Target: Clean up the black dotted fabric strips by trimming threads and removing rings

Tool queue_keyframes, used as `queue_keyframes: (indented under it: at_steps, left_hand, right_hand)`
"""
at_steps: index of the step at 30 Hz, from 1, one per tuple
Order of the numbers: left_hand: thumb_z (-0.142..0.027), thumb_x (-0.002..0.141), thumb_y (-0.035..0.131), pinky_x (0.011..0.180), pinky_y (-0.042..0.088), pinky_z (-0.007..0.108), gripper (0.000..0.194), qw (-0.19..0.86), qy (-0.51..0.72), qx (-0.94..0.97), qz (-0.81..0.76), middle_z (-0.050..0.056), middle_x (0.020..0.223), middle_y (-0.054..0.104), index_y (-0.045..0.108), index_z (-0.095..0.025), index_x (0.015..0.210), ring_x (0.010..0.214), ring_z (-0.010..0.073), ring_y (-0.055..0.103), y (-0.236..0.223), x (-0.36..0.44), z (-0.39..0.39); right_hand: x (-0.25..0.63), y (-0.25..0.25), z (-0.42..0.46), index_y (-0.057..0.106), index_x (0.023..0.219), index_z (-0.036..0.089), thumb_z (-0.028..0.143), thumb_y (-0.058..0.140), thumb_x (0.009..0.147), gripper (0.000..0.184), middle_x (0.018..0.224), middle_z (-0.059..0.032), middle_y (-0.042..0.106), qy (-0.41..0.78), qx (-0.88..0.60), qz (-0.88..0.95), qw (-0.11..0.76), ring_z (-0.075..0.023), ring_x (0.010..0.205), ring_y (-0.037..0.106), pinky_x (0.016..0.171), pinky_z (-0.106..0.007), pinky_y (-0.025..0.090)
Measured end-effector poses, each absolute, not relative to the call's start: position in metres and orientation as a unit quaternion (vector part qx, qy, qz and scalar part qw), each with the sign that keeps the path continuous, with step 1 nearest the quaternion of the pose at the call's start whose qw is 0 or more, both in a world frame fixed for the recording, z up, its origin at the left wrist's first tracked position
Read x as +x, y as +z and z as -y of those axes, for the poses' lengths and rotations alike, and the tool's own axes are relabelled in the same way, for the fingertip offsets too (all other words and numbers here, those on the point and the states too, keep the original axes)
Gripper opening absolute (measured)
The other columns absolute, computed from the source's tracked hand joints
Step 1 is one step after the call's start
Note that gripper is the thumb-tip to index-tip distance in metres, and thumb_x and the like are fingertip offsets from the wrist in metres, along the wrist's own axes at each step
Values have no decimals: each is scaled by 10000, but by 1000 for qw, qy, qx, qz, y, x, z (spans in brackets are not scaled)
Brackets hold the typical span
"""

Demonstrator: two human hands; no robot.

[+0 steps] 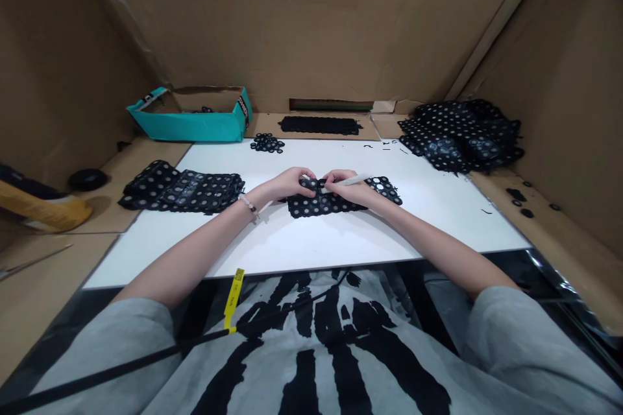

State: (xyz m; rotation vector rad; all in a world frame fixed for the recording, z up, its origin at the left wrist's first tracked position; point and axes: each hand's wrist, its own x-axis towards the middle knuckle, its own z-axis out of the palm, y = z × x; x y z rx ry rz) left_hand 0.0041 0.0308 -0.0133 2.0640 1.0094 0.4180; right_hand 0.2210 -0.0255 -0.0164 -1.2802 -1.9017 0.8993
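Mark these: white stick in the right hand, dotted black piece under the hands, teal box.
White stick (354, 179): head view, on its exposed shaft.
Dotted black piece (311, 207): head view, on its lower part.
Teal box (195, 126): head view, on its front wall.

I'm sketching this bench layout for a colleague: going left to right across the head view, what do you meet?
Round black object → stack of black dotted fabric → left hand → right hand holding a white pen-like tool → heap of black dotted fabric → small black scraps
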Motion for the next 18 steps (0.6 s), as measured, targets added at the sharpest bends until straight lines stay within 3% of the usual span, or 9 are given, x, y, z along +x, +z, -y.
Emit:
queue_keyframes:
  at_steps: [11, 18]
  left_hand:
    - [-391, 586, 791, 922, 421, 358, 547, 473, 166, 765, -405, 88, 1078, 690, 667, -159, 1066, 1041, 258, 592, -16, 2, -35]
    - [-437, 588, 796, 943, 421, 343, 600, 476, 137, 775, -392, 82, 1158, 678, 669, -183, 1117, 1113, 273, 580, -4, -1, -33]
  right_hand:
    - [208, -26, 29, 569, 722, 199, 263, 517, 836, 141, 807, -26, 630, 189, -489, 784, 333, -164, 782, 560, 712, -277, 384]
    - [206, -17, 32, 556, 707, 200, 249, 506, 836, 147, 794, -26, 627, 197, -490, 780, 334, -165, 786, 558, 730, -282, 388]
